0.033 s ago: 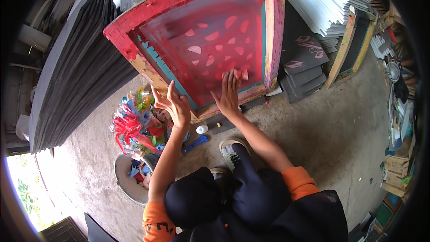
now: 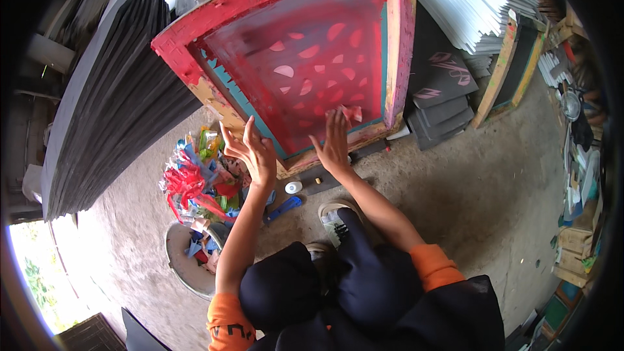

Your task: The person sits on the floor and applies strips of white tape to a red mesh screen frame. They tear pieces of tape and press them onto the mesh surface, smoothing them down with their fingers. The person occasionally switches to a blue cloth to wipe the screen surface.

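Note:
A wooden screen-printing frame [image 2: 170, 44], smeared with red paint, stands tilted in front of me. Pale half-round shapes dot its red-stained mesh [image 2: 260, 101], and teal strips run along the inner edges. My right hand [image 2: 335, 146] lies near the lower right of the mesh, fingers extended together over a crumpled red-and-pink cloth [image 2: 353, 114] that shows past the fingertips. At the frame's lower left edge is my left hand [image 2: 255, 155], thumb and fingers spread, holding nothing; whether its fingertips touch the wood I cannot tell.
Colourful rags [image 2: 188, 182] heap on the floor left of the frame, beside a bucket [image 2: 179, 260] of scraps. A blue tool [image 2: 285, 208] and a white oval item [image 2: 294, 187] lie below. Dark sheets [image 2: 110, 110] lean left; white sheets [image 2: 481, 0] are stacked right, near another frame [image 2: 499, 68].
My right hand has moved slightly down and right over the mesh with the cloth. My left hand stays at the frame's edge.

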The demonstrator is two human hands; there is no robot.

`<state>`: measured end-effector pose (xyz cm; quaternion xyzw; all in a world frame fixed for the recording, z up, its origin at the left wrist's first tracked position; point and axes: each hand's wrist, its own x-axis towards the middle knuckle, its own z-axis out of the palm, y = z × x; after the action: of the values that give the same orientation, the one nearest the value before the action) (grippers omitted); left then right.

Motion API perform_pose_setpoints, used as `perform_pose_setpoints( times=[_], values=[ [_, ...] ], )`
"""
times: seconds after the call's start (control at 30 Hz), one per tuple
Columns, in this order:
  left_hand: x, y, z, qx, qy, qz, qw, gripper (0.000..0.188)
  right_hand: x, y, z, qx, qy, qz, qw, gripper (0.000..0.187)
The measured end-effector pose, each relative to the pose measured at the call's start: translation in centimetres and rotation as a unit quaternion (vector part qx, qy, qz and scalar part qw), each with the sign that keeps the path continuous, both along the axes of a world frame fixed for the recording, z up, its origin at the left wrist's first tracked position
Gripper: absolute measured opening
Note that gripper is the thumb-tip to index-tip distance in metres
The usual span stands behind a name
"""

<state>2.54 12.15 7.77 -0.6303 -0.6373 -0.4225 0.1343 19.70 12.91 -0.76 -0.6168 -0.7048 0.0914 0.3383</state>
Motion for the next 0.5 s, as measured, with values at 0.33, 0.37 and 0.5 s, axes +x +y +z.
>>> perform_pose_setpoints(
  times=[0.33,0.37,0.5],
  values=[
    [-0.1,-0.1,0.3,-0.005,-0.015,-0.006,1.0,0.072,-3.6,-0.8,0.8,0.032,-0.032,0.109,0.993,0.077],
    [-0.1,0.0,0.5,-0.004,-0.017,-0.015,1.0,0.072,-2.7,-1.1,-0.9,0.029,-0.035,0.096,0.994,0.076],
    [-0.1,-0.4,0.6,-0.012,-0.038,-0.023,0.999,0.073,-1.5,-1.3,-1.0,0.002,0.009,-0.019,1.0,0.075]
  ],
)
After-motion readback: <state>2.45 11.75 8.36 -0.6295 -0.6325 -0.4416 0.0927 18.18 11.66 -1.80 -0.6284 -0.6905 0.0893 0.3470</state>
